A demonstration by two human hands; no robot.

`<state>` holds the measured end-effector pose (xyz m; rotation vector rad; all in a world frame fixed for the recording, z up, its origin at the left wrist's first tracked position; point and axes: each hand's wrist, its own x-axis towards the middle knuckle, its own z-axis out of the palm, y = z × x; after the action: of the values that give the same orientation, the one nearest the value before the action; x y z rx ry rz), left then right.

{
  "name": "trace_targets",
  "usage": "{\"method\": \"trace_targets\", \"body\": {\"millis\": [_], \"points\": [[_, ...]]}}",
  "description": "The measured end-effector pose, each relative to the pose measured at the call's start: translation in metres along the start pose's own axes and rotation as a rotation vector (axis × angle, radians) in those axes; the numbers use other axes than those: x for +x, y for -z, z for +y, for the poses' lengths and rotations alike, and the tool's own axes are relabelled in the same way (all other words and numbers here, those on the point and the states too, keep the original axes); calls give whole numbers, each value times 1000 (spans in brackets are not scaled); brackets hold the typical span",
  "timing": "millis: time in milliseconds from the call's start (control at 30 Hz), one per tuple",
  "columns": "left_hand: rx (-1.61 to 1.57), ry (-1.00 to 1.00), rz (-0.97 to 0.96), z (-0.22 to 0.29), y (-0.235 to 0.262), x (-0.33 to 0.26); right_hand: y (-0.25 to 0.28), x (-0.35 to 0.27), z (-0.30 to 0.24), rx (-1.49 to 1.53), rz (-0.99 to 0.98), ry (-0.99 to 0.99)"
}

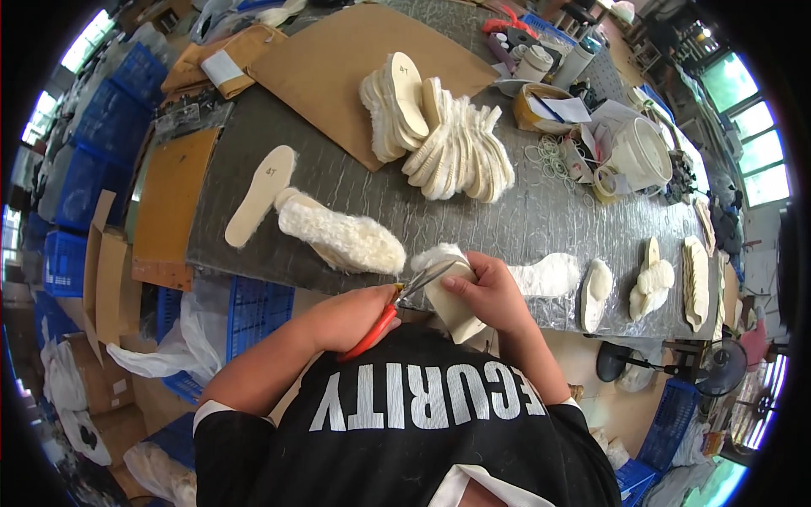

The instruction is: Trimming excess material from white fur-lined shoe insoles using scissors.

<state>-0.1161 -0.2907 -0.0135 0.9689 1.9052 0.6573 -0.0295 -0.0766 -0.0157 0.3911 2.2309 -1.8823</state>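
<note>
My left hand [365, 314] is closed round the red handles of a pair of scissors [369, 336]. The blades reach across to the edge of a fleece insole [454, 306], cream-backed with white fluff at its top end. Gripping that insole at its side is my right hand [497, 291], thumb on the smooth backing. Just beyond my left hand lies a pile of fluffy insoles [351, 235], and farther left a flat cream insole [262, 194]. More fleece insoles [549, 275] lie on the table beyond my right hand.
Bundled insoles [460, 148] stand at the table's far middle beside a brown board [338, 72]. A white bucket [638, 152], a yellow tub [541, 110] and bottles crowd the far right. Blue crates [258, 317] sit below the left edge; a fan [721, 368] stands at right.
</note>
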Motion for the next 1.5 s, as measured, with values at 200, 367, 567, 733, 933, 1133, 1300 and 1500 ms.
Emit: {"method": "trace_targets", "body": {"millis": [200,367,567,733,933,1133,1300,1500], "points": [[-26,-36,30,0,2,3,4,3,11,168,41,11],[12,-7,64,4,4,5,-1,3,0,38,-14,1],[149,75,77,5,7,3,-3,4,-3,-6,-59,33],[254,116,52,12,12,-6,-5,5,3,5,-80,36],[438,84,-57,3,21,-17,-9,5,-3,-9,-103,19],[330,22,67,-10,17,-18,-14,8,-11,-63,-153,25],[289,103,-30,-4,20,-22,-19,11,-18,-99,-180,-21],[-259,-154,-257,-35,21,-21,-20,15,-6,121,-215,-20]]}}
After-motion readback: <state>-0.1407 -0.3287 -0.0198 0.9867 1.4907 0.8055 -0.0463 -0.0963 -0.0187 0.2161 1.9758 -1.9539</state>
